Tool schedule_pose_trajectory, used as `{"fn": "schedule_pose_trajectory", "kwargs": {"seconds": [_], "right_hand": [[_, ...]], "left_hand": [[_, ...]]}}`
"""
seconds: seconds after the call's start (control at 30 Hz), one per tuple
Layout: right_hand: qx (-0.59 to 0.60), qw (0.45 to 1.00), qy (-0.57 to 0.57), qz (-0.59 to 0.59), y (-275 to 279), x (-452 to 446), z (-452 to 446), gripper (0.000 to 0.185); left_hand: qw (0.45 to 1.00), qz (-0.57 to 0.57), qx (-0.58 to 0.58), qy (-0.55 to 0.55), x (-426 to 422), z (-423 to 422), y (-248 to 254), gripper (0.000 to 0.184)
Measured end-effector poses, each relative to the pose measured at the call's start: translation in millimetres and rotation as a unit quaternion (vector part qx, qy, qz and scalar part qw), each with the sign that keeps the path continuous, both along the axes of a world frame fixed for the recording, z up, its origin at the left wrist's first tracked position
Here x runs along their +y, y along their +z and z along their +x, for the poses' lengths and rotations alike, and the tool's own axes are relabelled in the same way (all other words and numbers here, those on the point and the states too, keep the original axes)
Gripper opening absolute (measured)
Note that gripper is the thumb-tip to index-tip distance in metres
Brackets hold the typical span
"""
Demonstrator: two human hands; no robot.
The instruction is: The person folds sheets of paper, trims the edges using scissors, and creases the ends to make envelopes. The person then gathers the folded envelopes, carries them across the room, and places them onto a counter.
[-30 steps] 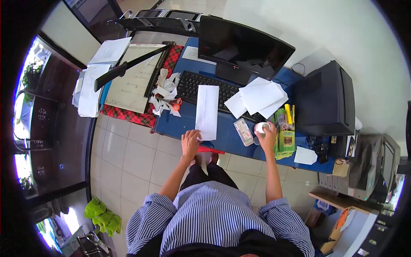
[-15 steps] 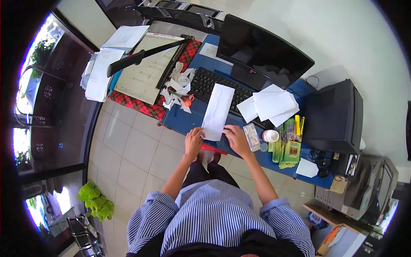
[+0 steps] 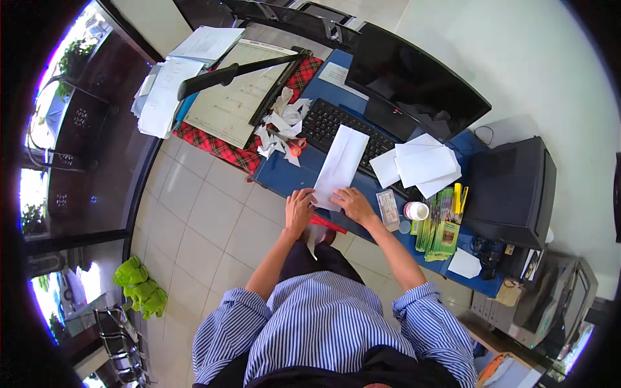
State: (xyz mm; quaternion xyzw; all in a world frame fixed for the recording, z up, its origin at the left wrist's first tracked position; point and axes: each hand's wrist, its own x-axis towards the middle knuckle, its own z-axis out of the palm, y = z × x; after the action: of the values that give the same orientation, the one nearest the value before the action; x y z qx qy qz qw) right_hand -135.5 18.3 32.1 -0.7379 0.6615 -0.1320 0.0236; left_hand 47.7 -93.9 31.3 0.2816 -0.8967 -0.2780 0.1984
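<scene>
A long white paper envelope with a seam down its middle lies aslant over the desk's front edge and part of the keyboard. My left hand grips its lower left edge, thumb and fingers closed at the paper. On the lower right part rests my right hand, its fingers bent and pressed onto the paper. Below the desk edge, a narrow white strip shows close to my legs.
Left of the keyboard are paper scraps, orange-handled scissors and a paper cutter. To the right are stacked white papers, a clear box, a white jar and green packets.
My right hand has moved from beside the envelope's right edge onto its lower part. A white strip now shows below the desk edge. The view has shifted slightly.
</scene>
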Motion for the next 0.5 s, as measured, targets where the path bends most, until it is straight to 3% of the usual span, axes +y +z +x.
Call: {"fn": "schedule_pose_trajectory", "kwargs": {"seconds": [0.2, 0.33, 0.37, 0.5], "right_hand": [[0.002, 0.997, -0.003, -0.071, 9.5, 31.5, -7.5, 0.025], [-0.188, 0.966, -0.102, -0.143, 6.4, 30.1, 7.4, 0.034], [-0.188, 0.966, -0.102, -0.144, 6.6, 27.3, 13.4, 0.034], [-0.3, 0.905, -0.293, -0.066, 5.8, 12.5, 43.7, 0.053]], "left_hand": [[1.0, -0.008, 0.004, 0.005, 0.1, -4.0, 2.9, 0.016], [0.999, 0.021, 0.009, 0.031, -1.9, -8.2, 5.0, 0.019], [0.999, 0.02, 0.009, 0.031, -2.6, -9.2, 6.0, 0.019], [0.997, 0.007, -0.057, 0.049, -5.5, -13.4, 9.9, 0.021]]}}
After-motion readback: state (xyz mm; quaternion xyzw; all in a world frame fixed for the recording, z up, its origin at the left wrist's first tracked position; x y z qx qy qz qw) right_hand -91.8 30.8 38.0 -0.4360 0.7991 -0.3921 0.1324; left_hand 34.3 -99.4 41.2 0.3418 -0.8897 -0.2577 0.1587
